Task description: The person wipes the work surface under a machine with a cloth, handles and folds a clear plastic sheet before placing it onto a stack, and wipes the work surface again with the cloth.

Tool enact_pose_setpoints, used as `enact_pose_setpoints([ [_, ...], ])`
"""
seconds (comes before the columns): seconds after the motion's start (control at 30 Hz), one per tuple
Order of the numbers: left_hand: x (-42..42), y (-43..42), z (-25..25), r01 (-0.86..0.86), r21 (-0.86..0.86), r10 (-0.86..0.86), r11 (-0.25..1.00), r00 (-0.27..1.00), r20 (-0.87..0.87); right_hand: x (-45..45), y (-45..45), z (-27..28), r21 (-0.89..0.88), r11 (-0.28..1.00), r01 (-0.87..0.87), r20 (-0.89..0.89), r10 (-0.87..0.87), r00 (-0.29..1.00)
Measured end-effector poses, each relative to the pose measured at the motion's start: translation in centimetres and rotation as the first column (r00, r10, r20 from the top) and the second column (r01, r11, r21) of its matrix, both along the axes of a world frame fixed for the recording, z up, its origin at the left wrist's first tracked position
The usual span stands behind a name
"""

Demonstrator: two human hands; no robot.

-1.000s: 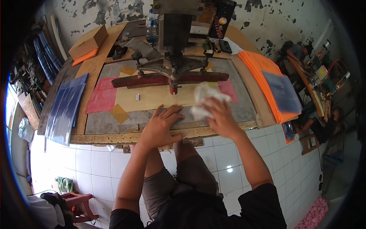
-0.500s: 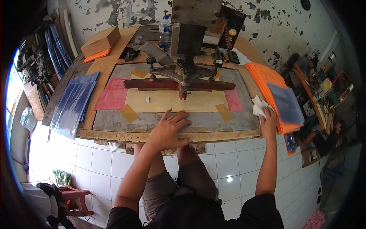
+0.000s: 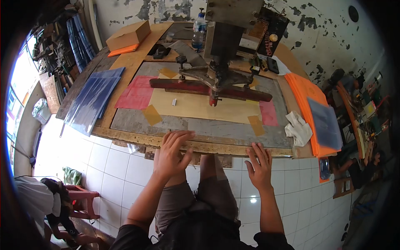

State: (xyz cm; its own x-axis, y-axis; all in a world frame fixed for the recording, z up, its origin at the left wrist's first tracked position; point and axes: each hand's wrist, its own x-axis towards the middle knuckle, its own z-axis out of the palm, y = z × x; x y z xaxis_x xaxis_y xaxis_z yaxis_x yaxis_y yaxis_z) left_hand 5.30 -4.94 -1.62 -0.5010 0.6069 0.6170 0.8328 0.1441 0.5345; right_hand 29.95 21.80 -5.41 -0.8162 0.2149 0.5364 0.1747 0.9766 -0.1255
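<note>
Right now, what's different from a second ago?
The right hand carried the cloth rightward off the yellow sheet, let it go beside the orange stack, and came back left to the table edge. The left hand drew back slightly. The press looks unmoved.

room now over the flat grey metal plate (image 3: 225,129) ahead of the left fingers (image 3: 179,136); farther ahead, a long dark-red metal bar (image 3: 241,92) blocks, and crumpled white cloth (image 3: 298,130) sits beyond the right fingers (image 3: 261,151), rightward.
</note>
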Motion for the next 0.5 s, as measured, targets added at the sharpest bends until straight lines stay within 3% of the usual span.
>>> enact_pose_setpoints([
  [0.13,3.2,-3.0,-2.5,-0.13,0.039,0.132,0.991,0.991,-0.035,0.4,-0.7,0.2,-0.01,1.0,0.004,0.016,-0.004,1.0],
  [0.37,6.0,-4.4,-5.2,-0.147,0.014,0.148,0.989,0.988,-0.045,0.9,-3.0,0.6,-0.078,0.997,-0.005,0.008,0.005,1.0],
  [0.5,6.7,-3.9,-5.7,-0.072,0.018,0.071,0.997,0.997,0.032,1.4,-5.3,0.8,-0.141,0.99,0.0,0.023,0.003,1.0],
])
